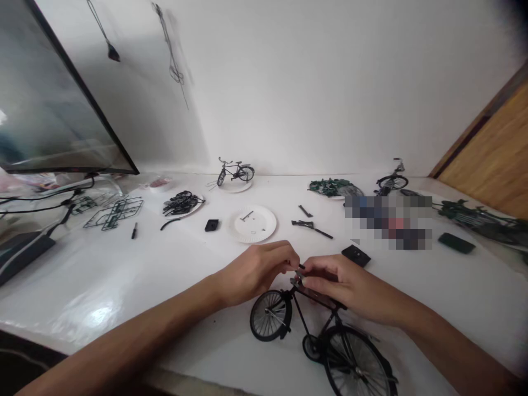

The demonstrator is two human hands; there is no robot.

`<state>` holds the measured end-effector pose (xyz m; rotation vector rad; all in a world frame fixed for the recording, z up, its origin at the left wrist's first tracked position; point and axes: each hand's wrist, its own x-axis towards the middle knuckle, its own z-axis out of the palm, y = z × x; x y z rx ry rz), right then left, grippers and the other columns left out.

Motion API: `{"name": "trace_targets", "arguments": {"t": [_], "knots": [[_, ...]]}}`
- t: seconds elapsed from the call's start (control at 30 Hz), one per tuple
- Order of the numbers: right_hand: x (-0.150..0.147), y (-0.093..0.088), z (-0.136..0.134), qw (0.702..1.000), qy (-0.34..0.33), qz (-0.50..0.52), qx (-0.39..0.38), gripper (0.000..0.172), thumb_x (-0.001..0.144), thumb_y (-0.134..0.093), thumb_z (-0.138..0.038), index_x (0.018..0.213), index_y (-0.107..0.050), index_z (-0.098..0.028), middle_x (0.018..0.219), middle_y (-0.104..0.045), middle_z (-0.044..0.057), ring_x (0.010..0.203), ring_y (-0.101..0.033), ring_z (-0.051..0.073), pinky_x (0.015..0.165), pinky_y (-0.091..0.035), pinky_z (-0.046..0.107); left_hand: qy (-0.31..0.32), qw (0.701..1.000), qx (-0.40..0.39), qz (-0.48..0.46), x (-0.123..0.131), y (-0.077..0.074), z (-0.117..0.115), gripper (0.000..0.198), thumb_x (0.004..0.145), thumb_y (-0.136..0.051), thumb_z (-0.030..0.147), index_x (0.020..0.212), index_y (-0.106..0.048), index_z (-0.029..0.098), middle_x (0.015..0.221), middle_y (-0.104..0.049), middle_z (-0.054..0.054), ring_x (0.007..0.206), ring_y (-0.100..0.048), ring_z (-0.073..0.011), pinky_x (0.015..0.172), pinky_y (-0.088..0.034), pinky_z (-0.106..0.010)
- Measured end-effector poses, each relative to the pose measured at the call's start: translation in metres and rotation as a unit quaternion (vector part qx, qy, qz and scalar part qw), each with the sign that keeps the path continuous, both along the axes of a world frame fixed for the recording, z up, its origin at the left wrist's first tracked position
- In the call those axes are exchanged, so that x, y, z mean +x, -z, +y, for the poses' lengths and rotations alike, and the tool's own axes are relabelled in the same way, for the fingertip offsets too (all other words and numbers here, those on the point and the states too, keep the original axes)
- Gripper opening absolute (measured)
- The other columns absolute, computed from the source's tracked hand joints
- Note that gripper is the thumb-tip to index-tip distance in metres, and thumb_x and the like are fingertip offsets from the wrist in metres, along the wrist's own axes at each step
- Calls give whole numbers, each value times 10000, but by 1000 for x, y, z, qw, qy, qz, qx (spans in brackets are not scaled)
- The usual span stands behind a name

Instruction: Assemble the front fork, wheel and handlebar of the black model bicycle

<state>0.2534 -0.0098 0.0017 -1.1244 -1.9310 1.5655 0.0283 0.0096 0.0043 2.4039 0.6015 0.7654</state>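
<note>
A black model bicycle [303,316] stands on the white table close to me, its front wheel to the left and its rear wheel cut off by the lower frame edge. At its silver handlebar [296,281], my left hand [264,269] pinches from the left with bent fingers. My right hand [344,283] closes round the handlebar's other side, thumb toward me. A small black grip-like piece [302,266] shows between the fingertips of both hands. The fingers partly hide the handlebar.
Behind my hands lies a paper plate [270,223] with small parts. Nearby are flush cutters or tweezers [312,226], black boxes [356,255] and green part frames [119,212]. Two more model bicycles [236,171] stand at the back. A monitor [61,110] rises at left.
</note>
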Motion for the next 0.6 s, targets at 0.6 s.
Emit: {"name": "trace_targets", "arguments": {"t": [0.6], "knots": [[18,-4,12,970,200,-25,138,292,858,-647,-464,1044,-678,-241,870,-669,24,768,-618,182,731,-506,311,-200,944,155,210,-73,-10,68,260,972,-485,295,866,-674,151,655,-634,-13,565,-520,-103,573,-360,-244]]}}
